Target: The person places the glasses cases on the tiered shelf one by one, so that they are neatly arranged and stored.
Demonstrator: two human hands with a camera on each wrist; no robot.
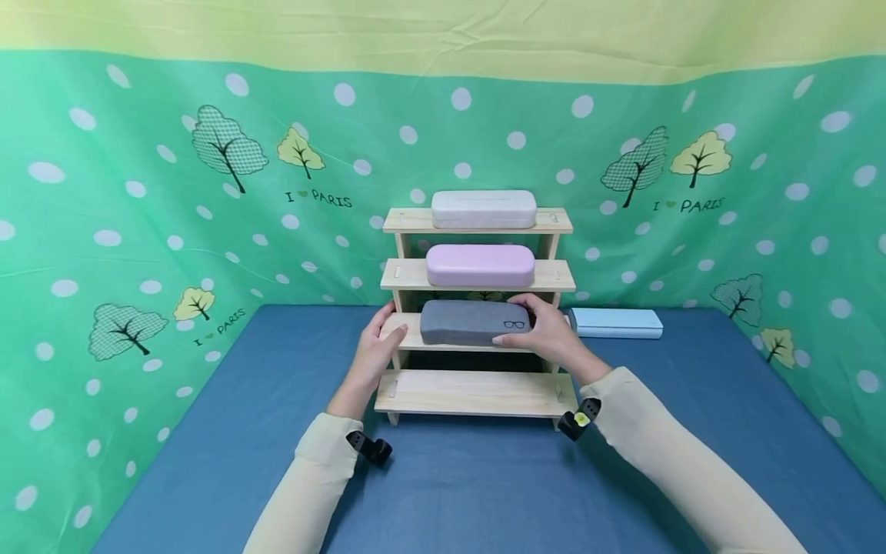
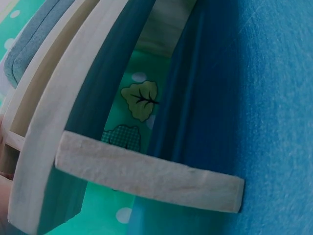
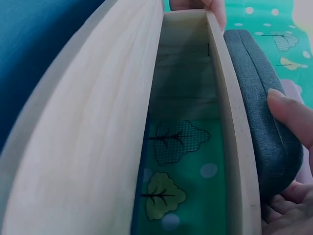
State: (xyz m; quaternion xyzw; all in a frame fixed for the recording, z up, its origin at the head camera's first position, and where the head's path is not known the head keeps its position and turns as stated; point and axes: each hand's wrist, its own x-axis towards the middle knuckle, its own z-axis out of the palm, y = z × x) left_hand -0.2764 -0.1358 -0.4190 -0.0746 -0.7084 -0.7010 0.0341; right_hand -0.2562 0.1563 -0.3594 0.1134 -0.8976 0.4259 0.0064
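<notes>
A dark grey glasses case lies on the third shelf down of a stepped wooden rack. My right hand grips its right end, thumb in front and fingers behind; the right wrist view shows the thumb on the grey case. My left hand holds the rack's left side at that same shelf, its fingertips partly hidden behind the wood. A lilac glasses case sits one step higher, and a whitish glasses case is on the top step. The lowest step is bare wood.
A light blue case lies on the blue tabletop, right of the rack and beyond my right hand. Behind everything hangs a green dotted cloth printed with trees.
</notes>
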